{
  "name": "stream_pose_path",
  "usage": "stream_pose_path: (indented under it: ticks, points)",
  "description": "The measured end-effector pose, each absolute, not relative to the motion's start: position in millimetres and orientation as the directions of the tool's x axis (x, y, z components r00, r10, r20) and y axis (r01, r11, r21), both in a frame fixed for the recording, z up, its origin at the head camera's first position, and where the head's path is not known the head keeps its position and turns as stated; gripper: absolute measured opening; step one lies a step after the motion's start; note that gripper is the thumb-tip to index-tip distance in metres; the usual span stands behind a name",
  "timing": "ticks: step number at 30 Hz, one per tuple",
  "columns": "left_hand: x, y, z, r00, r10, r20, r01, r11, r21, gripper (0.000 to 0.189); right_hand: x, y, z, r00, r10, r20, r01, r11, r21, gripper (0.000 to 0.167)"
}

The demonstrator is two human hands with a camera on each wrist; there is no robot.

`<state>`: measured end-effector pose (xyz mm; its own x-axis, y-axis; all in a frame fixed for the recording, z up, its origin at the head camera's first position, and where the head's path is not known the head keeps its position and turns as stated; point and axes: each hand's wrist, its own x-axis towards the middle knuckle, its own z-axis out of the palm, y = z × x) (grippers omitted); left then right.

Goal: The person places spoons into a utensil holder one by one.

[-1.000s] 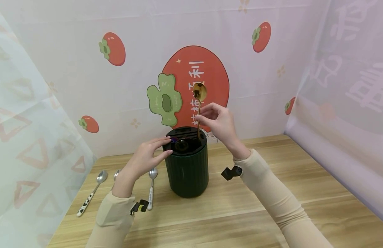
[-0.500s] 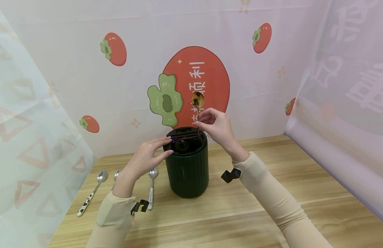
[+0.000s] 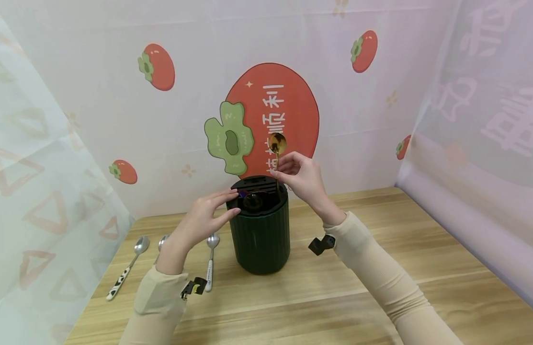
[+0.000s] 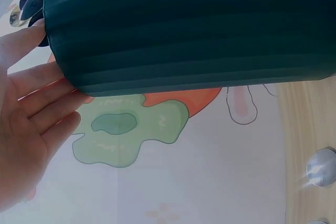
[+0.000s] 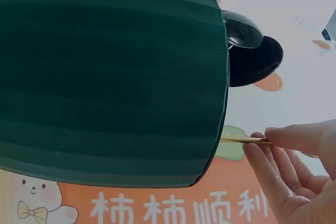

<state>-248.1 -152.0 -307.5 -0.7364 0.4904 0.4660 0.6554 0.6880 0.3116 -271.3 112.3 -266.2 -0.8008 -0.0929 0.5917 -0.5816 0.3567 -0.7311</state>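
Observation:
A dark green ribbed utensil holder stands upright with a black slotted top. My right hand pinches a gold spoon by its handle, bowl up, over the holder's right side. The handle's lower end reaches into the opening, as the gold handle in the right wrist view also shows. My left hand touches the holder's left rim, its fingers nearly straight against the wall in the left wrist view. Dark, shiny spoon bowls stick out of the holder's mouth; their handles are hidden inside.
On the wooden table, left of the holder, lie a spoon with a black-and-white spotted handle, a white-handled spoon and another spoon partly hidden by my left forearm. A persimmon-printed cloth hangs behind.
My right hand and the gold spoon have moved down, so the bowl now sits lower over the holder. The left hand has stayed at the rim.

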Motion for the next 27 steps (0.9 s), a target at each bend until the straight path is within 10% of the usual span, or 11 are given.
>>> stream_pose_path:
  ticks: [27]
  points:
    - [-245.5, -150.7, -305.7, -0.727, 0.492, 0.478, 0.665, 0.676, 0.316, 0.046, -277.0, 115.5, -274.2, -0.783, -0.125, 0.609, -0.594, 0.440, -0.673, 0.020]
